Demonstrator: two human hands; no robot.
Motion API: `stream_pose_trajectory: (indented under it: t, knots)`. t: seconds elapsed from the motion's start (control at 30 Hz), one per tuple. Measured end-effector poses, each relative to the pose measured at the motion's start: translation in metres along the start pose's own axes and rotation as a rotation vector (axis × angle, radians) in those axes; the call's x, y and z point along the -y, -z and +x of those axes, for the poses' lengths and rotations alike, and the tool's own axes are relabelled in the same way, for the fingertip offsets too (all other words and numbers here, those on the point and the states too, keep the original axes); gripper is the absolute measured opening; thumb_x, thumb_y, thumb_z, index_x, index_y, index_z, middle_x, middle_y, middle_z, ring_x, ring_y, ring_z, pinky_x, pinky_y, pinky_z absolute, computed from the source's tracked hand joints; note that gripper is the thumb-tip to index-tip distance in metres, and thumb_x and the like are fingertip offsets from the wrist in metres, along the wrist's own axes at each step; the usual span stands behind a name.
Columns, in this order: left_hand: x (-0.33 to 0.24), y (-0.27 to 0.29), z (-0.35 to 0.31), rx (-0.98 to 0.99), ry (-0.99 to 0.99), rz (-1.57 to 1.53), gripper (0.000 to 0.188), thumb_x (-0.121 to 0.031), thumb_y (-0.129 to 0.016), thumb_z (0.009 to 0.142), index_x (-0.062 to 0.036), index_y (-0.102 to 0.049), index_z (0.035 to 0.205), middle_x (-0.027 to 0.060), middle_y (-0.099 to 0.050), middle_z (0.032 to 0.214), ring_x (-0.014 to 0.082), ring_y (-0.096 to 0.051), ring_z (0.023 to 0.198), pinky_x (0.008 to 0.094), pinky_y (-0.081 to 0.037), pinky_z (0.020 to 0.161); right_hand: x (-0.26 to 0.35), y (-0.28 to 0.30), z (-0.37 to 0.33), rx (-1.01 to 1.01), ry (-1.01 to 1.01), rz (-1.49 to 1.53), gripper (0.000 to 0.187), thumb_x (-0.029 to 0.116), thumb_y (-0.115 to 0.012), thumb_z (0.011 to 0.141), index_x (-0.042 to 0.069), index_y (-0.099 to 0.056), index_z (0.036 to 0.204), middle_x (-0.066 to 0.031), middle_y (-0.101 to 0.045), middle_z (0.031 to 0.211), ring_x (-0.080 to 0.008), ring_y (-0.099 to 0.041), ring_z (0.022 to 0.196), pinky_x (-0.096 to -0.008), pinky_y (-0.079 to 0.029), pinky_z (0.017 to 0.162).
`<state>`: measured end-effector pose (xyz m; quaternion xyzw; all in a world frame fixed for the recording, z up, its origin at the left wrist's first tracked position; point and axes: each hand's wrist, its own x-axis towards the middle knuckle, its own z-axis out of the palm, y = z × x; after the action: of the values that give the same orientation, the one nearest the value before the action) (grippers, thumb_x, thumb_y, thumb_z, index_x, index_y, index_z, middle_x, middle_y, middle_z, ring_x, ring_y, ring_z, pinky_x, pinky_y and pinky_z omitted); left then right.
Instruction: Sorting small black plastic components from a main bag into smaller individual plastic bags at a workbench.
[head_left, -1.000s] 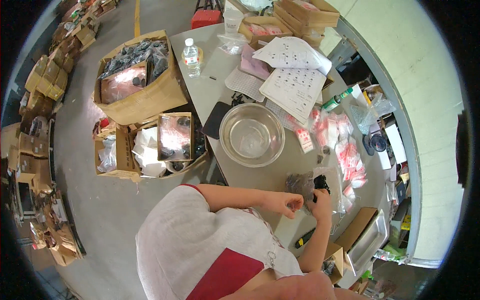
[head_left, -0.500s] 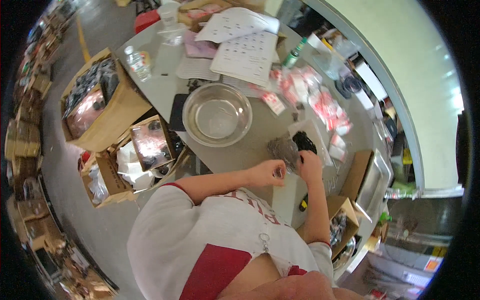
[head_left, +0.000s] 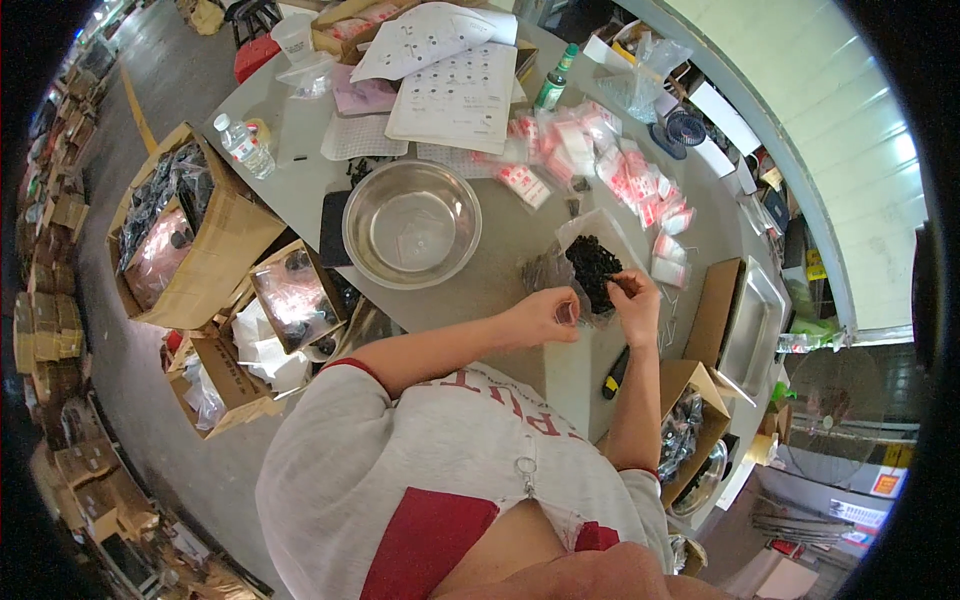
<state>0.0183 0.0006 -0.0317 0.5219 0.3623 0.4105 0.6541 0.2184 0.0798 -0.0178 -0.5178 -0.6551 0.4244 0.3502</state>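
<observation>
My left hand [head_left: 545, 317] is closed in a loose curl in front of me, thumb toward the fingertips; what it holds, if anything, is hidden. Beside it, my right hand [head_left: 637, 305] pinches at the near right edge of a pile of small black parts [head_left: 592, 262]; whatever is between its fingertips is too small to make out. The parts lie on a clear plastic bag [head_left: 618, 232] spread on the table. A crumpled grey plastic bag [head_left: 546, 270] rests left of the pile. To the left stands a shiny steel bowl [head_left: 455, 258] with small clear bags [head_left: 420, 243] at its bottom.
Red-and-white plastic packets [head_left: 575, 150] and a green bottle [head_left: 554, 80] stand beyond the pile. Printed sheets [head_left: 455, 100] lie at the back. A yellow-and-black cutter [head_left: 613, 382] is near my right forearm. Cardboard boxes [head_left: 215, 265] flank the table's left; another box [head_left: 705, 420] stands right.
The view has shifted, with the table contents now sitting further left. My right fingers have moved at the black parts, and more of the pile shows. My left hand stays curled.
</observation>
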Motion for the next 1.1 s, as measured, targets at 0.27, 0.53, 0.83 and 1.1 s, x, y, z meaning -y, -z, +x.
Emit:
stream_pose_trajectory:
  t: [0.27,0.53,0.83,1.1]
  knots:
    - [0.002,0.002,0.008,0.013,-0.003,0.025,0.029,-0.016,-0.074,0.074,-0.0038,-0.053,0.089,0.0029,-0.055,0.082,0.0116,-0.052,0.077,0.0271,-0.043,0.071,0.001,-0.001,-0.007,-0.047,0.002,0.062,0.008,-0.004,-0.066,0.077,0.000,-0.062,0.082,0.0016,-0.059,0.074,-0.0054,-0.053,0.067,-0.0215,-0.045,0.060]
    - [0.000,0.001,0.012,0.088,0.026,-0.051,0.033,-0.006,-0.076,0.069,-0.0022,-0.056,0.096,0.0019,-0.057,0.084,0.0107,-0.052,0.080,0.0263,-0.044,0.074,0.076,-0.005,-0.035,0.376,0.073,-0.142,0.021,-0.002,-0.068,0.074,0.002,-0.067,0.095,-0.0061,-0.066,0.083,-0.0133,-0.061,0.074,-0.0256,-0.048,0.063]
    - [0.005,0.008,0.000,0.156,-0.072,0.193,0.028,-0.020,-0.070,0.080,-0.0052,-0.053,0.096,0.0027,-0.056,0.092,0.0132,-0.051,0.091,0.0299,-0.042,0.080,0.043,0.001,-0.001,0.047,0.122,-0.499,0.015,0.008,-0.068,0.076,0.003,-0.068,0.089,-0.0155,-0.066,0.086,-0.0266,-0.064,0.082,-0.0357,-0.050,0.069]
    - [0.015,0.009,-0.006,0.171,-0.074,0.156,0.030,-0.020,-0.070,0.080,-0.0047,-0.051,0.098,0.0038,-0.054,0.093,0.0136,-0.050,0.090,0.0291,-0.042,0.081,0.006,-0.019,0.011,0.202,0.216,-1.029,0.025,0.008,-0.066,0.073,0.009,-0.067,0.098,-0.0138,-0.067,0.085,-0.0333,-0.063,0.080,-0.0432,-0.049,0.071]
